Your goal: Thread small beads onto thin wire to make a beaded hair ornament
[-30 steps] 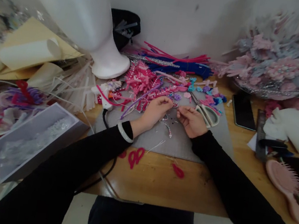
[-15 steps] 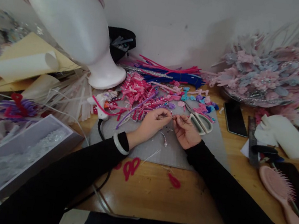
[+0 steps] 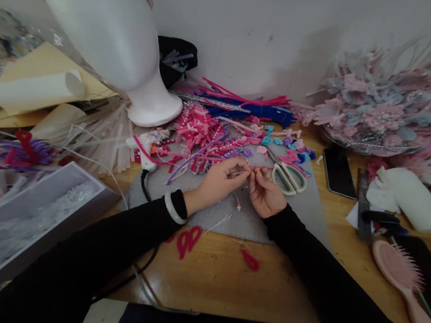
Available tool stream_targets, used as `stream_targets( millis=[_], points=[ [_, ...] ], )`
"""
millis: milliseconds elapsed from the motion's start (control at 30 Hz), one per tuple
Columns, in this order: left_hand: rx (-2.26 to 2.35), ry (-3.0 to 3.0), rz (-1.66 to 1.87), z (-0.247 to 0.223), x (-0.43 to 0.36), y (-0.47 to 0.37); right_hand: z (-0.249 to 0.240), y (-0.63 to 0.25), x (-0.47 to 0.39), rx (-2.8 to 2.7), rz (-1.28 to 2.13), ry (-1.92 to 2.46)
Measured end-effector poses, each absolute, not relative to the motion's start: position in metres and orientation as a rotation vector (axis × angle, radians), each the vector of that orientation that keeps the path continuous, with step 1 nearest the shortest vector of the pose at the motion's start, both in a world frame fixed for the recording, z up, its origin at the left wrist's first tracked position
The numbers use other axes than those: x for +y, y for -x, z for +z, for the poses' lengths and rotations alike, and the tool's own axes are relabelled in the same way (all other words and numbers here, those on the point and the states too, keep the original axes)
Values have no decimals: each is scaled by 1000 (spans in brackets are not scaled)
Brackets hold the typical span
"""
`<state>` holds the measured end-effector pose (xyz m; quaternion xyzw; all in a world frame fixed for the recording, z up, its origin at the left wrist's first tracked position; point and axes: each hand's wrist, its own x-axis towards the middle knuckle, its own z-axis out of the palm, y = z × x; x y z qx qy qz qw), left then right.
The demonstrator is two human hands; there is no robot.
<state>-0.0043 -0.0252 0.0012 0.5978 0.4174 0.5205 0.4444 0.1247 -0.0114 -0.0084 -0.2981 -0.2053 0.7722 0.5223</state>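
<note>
Over the grey mat, my left hand [image 3: 223, 180] and my right hand [image 3: 266, 193] meet fingertip to fingertip. Each is closed in a pinch around a small beaded piece, whose exact form is mostly hidden by the fingers. A short beaded strand [image 3: 238, 203] hangs below, between the two hands. White-handled scissors [image 3: 289, 178] lie just beyond my right hand. Thin white wires [image 3: 218, 223] rest on the mat [image 3: 247, 223] nearer to me. Red fuzzy loops [image 3: 188, 241] and another red loop [image 3: 250, 260] lie at the mat's front edge.
A white mannequin head [image 3: 101, 31] stands at the back left, beside a glue gun [image 3: 147, 154]. Pink and blue fuzzy stems [image 3: 248, 107] are piled behind the mat. An open box [image 3: 36, 221] is at left; a phone [image 3: 338, 172] and pink brush [image 3: 404, 276] are at right.
The fingertips of both hands have drawn closer together. My right hand has shifted slightly left, and less of the beaded strand shows beneath the hands.
</note>
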Motion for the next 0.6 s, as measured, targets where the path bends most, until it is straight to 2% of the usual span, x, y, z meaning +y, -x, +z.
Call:
stream_targets(
  millis=[267, 600],
  points=[
    [1028, -1474, 1354, 2, -28, 4, -6, -124, -9, -606, 1795, 703],
    [1070, -1512, 1314, -1, -28, 5, -10, -119, -17, -430, 1779, 740]
  ],
)
